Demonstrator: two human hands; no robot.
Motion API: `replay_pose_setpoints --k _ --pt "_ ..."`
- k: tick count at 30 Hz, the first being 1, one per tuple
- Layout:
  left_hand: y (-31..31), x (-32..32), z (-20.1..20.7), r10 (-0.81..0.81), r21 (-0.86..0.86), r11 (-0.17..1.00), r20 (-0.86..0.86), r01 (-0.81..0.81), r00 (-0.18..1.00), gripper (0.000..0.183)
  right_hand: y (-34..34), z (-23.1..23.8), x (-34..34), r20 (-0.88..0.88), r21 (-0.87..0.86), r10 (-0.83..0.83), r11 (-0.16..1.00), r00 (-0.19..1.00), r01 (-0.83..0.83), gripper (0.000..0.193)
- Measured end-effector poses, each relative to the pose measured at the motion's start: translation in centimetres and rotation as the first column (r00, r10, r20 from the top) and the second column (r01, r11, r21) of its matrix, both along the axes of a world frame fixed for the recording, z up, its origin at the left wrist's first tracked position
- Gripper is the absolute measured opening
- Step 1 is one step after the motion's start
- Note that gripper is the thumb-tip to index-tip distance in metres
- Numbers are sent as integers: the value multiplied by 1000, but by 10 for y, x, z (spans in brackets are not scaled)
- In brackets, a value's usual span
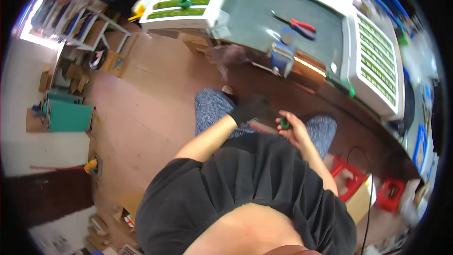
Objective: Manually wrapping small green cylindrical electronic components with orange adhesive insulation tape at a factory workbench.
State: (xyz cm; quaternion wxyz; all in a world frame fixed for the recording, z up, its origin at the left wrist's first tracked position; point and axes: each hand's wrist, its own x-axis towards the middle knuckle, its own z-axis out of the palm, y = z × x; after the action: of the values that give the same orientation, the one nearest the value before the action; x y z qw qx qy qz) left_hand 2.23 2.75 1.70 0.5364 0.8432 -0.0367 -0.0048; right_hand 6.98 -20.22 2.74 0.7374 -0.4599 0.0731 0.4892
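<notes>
My right hand point(295, 130) is bare and held over my lap, its fingers closed round a small dark green round piece point(284, 123). Close to its left is my left hand point(255, 109) in a black glove, blurred so that its fingers do not show clearly. A thin red and whitish thing point(262, 127) reaches from below the glove toward my right hand; its kind is not clear, nor whether the glove grips it. Ahead, a blue vise point(282, 54) sits at the workbench's near edge. Pliers point(302, 27) with red and blue handles lie on the bench top.
A white tray point(207, 22) with green strips and a green round piece point(185, 2) stands at the bench's left. Another white tray point(351, 61) with rows of green pieces stands right. Red stools point(390, 194) are low right; a green bin point(71, 115) is far left.
</notes>
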Motion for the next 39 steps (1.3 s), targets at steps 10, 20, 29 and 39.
replay_pose_setpoints --k 10,20,29,39 --pt "9 61 18 27 -149 989 125 -8 992 72 -37 4 47 557 -208 -227 893 799 398 41" --pt "-13 95 -66 -320 -377 855 159 357 934 12 -33 -51 78 161 175 -412 906 897 385 7" --pt "-9 25 -29 -340 178 940 525 290 780 20 -9 -38 72 -86 108 -205 971 975 214 29" --pt "-26 20 7 -117 -606 785 -351 -131 929 35 20 -51 77 -93 133 55 990 994 -42 35"
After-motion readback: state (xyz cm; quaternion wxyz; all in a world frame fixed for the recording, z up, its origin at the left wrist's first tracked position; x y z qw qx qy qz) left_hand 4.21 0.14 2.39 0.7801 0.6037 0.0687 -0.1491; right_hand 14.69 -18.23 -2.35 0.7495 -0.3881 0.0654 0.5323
